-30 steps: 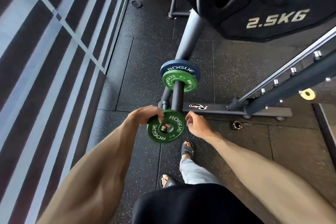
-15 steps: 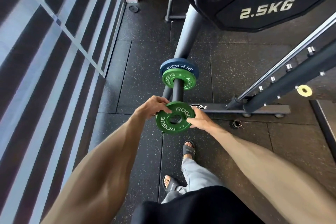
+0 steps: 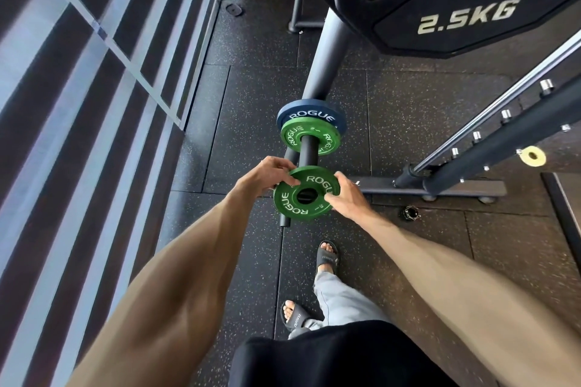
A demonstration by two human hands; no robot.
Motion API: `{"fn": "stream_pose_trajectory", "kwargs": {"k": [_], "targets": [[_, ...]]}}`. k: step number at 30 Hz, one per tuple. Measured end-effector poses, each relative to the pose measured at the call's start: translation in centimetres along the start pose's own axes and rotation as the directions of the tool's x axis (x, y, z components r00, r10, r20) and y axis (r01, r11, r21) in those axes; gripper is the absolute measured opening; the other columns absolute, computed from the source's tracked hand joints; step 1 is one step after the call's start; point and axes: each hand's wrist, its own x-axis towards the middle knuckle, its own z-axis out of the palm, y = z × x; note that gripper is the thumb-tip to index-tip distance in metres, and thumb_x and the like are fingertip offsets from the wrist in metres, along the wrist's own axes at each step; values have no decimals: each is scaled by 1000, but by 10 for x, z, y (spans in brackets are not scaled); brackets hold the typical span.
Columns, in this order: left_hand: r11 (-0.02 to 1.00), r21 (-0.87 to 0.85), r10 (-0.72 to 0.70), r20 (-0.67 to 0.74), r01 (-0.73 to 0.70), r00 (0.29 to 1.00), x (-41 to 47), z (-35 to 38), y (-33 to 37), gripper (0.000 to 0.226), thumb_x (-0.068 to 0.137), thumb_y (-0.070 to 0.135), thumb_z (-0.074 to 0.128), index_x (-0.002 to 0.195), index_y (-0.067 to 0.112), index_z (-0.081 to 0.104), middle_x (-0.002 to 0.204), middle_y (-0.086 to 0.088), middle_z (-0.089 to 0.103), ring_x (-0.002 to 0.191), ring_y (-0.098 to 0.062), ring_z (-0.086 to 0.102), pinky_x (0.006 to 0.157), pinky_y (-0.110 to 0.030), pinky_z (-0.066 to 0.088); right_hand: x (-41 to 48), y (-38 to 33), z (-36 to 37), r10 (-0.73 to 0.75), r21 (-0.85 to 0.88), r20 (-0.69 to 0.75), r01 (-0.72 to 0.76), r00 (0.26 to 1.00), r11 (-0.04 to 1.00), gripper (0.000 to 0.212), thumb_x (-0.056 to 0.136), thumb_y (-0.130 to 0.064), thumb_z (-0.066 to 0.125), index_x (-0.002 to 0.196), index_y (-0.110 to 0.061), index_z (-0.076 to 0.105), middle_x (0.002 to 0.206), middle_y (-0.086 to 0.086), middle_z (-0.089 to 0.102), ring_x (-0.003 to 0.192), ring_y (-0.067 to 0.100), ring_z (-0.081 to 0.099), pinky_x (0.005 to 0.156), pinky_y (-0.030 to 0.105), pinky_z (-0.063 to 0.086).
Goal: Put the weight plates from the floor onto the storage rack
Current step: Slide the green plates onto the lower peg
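Note:
A small green weight plate (image 3: 295,201) marked ROGUE is held at the near end of a black storage peg (image 3: 309,148), its centre hole over the peg's tip. My left hand (image 3: 267,177) pinches the plate's left rim. My right hand (image 3: 344,198) grips its right rim. Further up the same peg sit another green plate (image 3: 290,135) and a blue plate (image 3: 309,110) behind it, against the rack's grey upright post (image 3: 330,53).
A large black 2.5KG plate (image 3: 456,9) hangs on the rack at the top right. The rack's base bar (image 3: 456,187) and slanted rails run to the right. A small dark collar (image 3: 408,213) lies on the rubber floor. A striped wall runs along the left.
Both hands have lifted the green plate up and forward to the peg's tip. My right hand, free a second ago, now grips the plate's right rim.

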Motion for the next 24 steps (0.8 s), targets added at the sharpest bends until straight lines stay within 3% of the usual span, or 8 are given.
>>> {"fn": "stream_pose_trajectory", "kwargs": {"k": [3,5,10,12,15,18,22,24], "targets": [[988,152,26,-6,-25,1000,1,0,4,24,73,-1,80,77,20,69,78,-5,62,70,-17,57,66,-22,47,-1,3,7,-57,-128,-65,48,996,991,41,86,-12,65,123,-9,48,105,14,67,90,28,64,68,30,45],[968,246,59,-14,-53,998,4,0,8,26,73,-1,80,76,23,69,78,-2,62,73,-16,54,67,-23,43,-4,7,11,-101,-163,-103,83,990,983,40,89,-11,66,125,-7,48,105,14,68,90,28,64,67,26,41],[925,345,211,-122,-158,970,11,5,20,29,76,-11,72,103,-1,73,86,-3,63,79,-15,58,55,-2,42,6,7,8,-185,-229,-159,146,970,962,26,95,-7,61,118,-8,49,96,14,68,90,33,65,63,29,40],[923,360,233,-230,-139,945,15,8,26,32,77,-9,73,107,1,73,91,-3,63,84,-14,56,52,0,40,16,-4,0,-169,-242,-180,123,969,962,27,96,-6,58,122,-8,50,100,16,68,93,32,64,64,30,41],[904,407,290,-354,-133,889,27,8,28,25,78,-4,71,98,9,77,84,-2,65,79,-14,58,51,-11,36,35,-21,-15,-164,-258,-198,111,966,960,25,96,-3,56,120,-8,53,105,18,69,99,33,63,71,34,46],[915,386,290,-427,-117,857,34,8,35,22,80,-4,68,95,9,77,84,-5,68,76,-15,57,56,-10,36,57,-31,-26,-147,-244,-193,98,970,965,23,95,0,53,115,-12,53,102,19,68,97,34,63,71,34,45],[919,386,252,-421,-79,871,40,7,43,38,78,4,63,109,21,74,102,-8,71,90,-24,66,78,-30,57,70,-34,-31,-124,-240,-170,81,978,967,26,93,-5,54,116,-16,50,103,18,68,94,35,65,72,37,49],[881,461,313,-409,-102,857,41,10,46,40,77,15,61,115,24,69,108,-8,65,102,-27,60,89,-43,54,65,-32,-32,-81,-236,-167,40,983,971,31,93,-8,56,121,-17,46,107,18,66,95,36,65,77,41,51]]}}
